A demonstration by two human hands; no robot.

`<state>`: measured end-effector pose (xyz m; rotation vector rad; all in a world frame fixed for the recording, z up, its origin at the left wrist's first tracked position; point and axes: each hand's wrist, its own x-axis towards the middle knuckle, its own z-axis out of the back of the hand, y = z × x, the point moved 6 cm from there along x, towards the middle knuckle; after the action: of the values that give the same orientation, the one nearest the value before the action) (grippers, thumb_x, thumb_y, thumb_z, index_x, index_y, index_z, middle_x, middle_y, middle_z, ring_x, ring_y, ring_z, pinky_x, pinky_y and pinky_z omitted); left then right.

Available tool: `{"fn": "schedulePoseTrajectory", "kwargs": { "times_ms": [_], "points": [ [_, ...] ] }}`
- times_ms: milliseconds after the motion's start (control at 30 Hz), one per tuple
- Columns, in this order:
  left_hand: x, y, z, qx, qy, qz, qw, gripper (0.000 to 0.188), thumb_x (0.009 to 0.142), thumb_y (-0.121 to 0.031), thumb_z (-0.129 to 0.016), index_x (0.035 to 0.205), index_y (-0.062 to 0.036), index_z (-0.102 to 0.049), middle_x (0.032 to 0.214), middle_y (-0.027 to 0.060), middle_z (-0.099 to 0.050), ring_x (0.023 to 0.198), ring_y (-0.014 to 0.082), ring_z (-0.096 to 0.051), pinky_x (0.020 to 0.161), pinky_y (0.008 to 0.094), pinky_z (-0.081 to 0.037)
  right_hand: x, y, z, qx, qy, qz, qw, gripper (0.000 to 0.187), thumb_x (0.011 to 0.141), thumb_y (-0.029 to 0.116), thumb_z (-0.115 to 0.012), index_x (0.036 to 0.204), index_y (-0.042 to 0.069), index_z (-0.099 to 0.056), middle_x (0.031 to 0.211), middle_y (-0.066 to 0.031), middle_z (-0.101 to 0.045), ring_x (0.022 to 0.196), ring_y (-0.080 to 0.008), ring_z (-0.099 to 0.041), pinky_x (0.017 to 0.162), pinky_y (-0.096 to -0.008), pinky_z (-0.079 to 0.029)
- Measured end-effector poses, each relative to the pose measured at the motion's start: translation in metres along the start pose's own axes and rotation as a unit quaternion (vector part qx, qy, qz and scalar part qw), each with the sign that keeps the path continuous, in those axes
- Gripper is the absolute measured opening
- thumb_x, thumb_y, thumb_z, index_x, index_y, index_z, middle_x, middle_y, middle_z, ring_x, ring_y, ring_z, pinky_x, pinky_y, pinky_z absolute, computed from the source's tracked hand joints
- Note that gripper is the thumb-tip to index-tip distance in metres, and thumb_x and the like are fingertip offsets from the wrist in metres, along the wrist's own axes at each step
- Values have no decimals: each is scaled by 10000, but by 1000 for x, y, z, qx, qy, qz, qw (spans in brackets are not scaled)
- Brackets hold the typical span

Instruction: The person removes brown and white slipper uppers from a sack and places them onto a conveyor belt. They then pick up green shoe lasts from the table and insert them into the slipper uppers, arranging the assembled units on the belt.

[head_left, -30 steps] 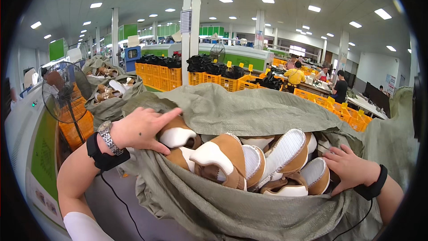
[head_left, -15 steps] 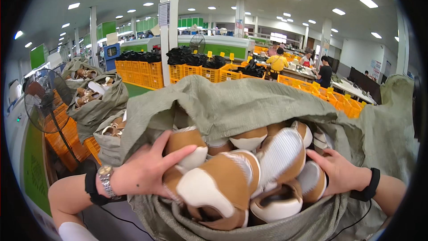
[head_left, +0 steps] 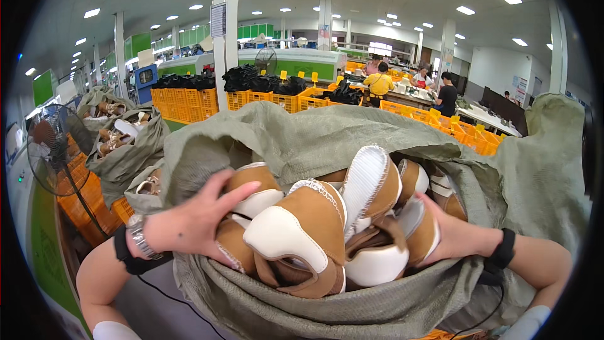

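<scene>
In front of me is a grey-green woven sack (head_left: 352, 302) with its mouth wide open, full of brown and white shoe uppers (head_left: 314, 214). Around the left side of the pile my left hand (head_left: 204, 217) curves, thumb and fingers gripping uppers there, partly blurred. On the right side, my right hand (head_left: 450, 233) is closed round an upper (head_left: 418, 226) with a pale inner face; most of its fingers are hidden behind it. Between the hands, several uppers lie bunched at odd angles, one showing a ribbed white lining (head_left: 366, 179).
More open sacks (head_left: 123, 141) of uppers stand at the left beside a floor fan (head_left: 56, 148) and orange crates (head_left: 78, 182). Beyond are crates with black pieces (head_left: 255, 82), a white pillar (head_left: 225, 38) and people (head_left: 379, 82) at tables. A thin dark cable (head_left: 173, 305) hangs below my left wrist.
The uppers between my hands have risen slightly along with both hands and the sack's front edge. An orange crate edge now shows at the bottom. The view has shifted slightly.
</scene>
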<state>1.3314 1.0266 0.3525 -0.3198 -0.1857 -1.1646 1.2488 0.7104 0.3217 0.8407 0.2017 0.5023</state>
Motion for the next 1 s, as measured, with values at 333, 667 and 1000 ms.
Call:
{"fn": "schedulePoseTrajectory", "kwargs": {
  "times_ms": [333, 667, 1000],
  "points": [
    [13, -3, -44, -24, -36, -76, 996, 1150, 518, -492, -841, 1429, -119, -247, 1339, 306, -222, 1197, 474, -325, 1009, 486, -311, 40, 31, -35, -22, 22, 36, 999, 1264, 661, 265, -845, 1415, -11, 131, 1423, -200, -285, 1311, -251, -309, 1084, -341, -265],
    [8, -27, -32, 12, -158, -108, 981, 876, 649, -235, -775, 1404, -143, -341, 1270, 289, -360, 1121, 438, -429, 941, 442, -380, 29, 58, -44, 26, -90, 33, 995, 1082, 654, 245, -844, 1414, 8, -112, 1341, -167, -368, 1239, -217, -387, 1038, -327, -331],
    [47, -51, 69, -135, -336, -225, 905, 786, 553, -107, -849, 1237, -33, -470, 1228, 132, -452, 1122, 279, -481, 972, 353, -387, 9, 184, 54, -72, -208, 176, 959, 1118, 542, 430, -865, 1411, 68, -263, 1323, -87, -406, 1205, -189, -430, 1028, -322, -323]
  ]
}}
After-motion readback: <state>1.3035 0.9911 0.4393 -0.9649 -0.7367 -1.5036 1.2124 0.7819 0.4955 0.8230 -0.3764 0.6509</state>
